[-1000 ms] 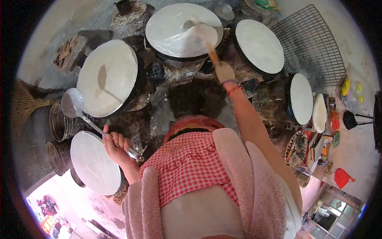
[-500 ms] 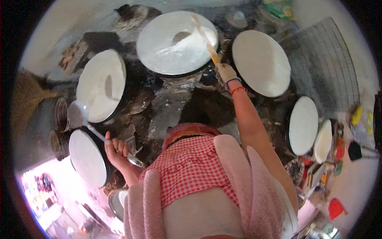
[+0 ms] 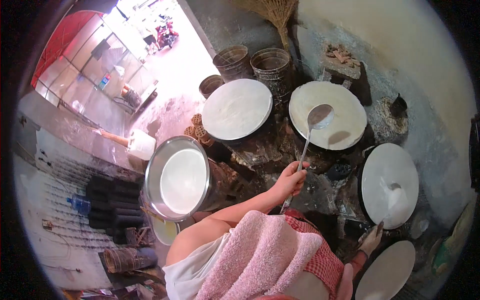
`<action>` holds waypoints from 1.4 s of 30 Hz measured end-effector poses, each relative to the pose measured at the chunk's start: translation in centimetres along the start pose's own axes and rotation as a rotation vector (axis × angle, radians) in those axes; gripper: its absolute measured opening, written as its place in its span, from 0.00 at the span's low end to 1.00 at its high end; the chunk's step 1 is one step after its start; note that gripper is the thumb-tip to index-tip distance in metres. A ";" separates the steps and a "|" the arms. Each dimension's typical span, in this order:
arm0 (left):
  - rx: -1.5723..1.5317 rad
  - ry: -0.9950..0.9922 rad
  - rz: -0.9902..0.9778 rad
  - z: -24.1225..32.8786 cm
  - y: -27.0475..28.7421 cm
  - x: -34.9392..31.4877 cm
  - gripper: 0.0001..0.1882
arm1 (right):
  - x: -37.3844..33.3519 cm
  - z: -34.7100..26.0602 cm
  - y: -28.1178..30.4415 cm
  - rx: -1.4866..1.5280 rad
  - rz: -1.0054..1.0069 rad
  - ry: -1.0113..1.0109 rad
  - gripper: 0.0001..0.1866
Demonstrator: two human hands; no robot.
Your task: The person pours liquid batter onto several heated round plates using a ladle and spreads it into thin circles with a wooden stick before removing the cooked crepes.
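Observation:
My left hand [image 3: 292,179] is closed round the long handle of a metal ladle [image 3: 320,117]. The ladle's bowl hangs over a round griddle [image 3: 310,92] coated with a pale layer, and throws a shadow on it. To the right, my right hand [image 3: 370,240] is at the near rim of another round griddle [image 3: 377,175]. A thicker white puddle of batter [image 3: 400,205] lies on that griddle. The fingers of my right hand are closed on a wooden spatula, which hardly shows now from this angle. Further white-coated griddles [image 3: 237,107] stand on either side.
A large metal basin [image 3: 151,172] of white liquid stands left of my left arm. Dark buckets [image 3: 270,62] and a straw broom [image 3: 280,20] are behind the griddles. Perforated briquettes [image 3: 197,129] sit beside the basin. A bright doorway opens at the far left.
My view has swung left, bringing the basin and doorway into sight. The ladle has moved over a coated griddle. My right hand now appears at the lower right, near the batter puddle.

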State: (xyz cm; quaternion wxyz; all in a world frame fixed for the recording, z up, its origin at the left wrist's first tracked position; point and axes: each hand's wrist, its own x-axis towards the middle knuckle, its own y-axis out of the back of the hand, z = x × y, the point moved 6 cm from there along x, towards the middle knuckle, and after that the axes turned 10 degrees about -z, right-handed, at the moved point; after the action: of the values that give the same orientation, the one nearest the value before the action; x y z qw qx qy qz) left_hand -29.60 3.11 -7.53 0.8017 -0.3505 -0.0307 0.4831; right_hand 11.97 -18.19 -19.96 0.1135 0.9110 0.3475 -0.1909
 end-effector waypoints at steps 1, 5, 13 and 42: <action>-0.015 0.000 -0.009 0.3 0.0 0.4 0.17 | 0.7 -0.4 -0.8 0.004 -0.073 0.061 0.31; 0.022 -0.014 -0.014 3.0 2.5 0.0 0.17 | -1.7 -1.0 2.6 -0.008 0.226 0.048 0.36; 0.444 0.198 0.080 4.6 6.2 5.6 0.21 | 1.2 2.3 -3.4 -0.308 0.125 0.109 0.37; -0.550 0.726 -0.283 -16.5 -22.4 8.1 0.15 | -3.4 2.2 -2.1 0.286 -0.425 -0.128 0.24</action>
State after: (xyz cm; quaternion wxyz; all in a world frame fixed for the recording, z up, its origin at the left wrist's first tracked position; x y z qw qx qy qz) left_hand -2.01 -5.64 -8.98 0.6960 -0.6884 0.0772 0.1892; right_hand 7.63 -19.45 -20.67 -0.0371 0.8105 0.4926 -0.3147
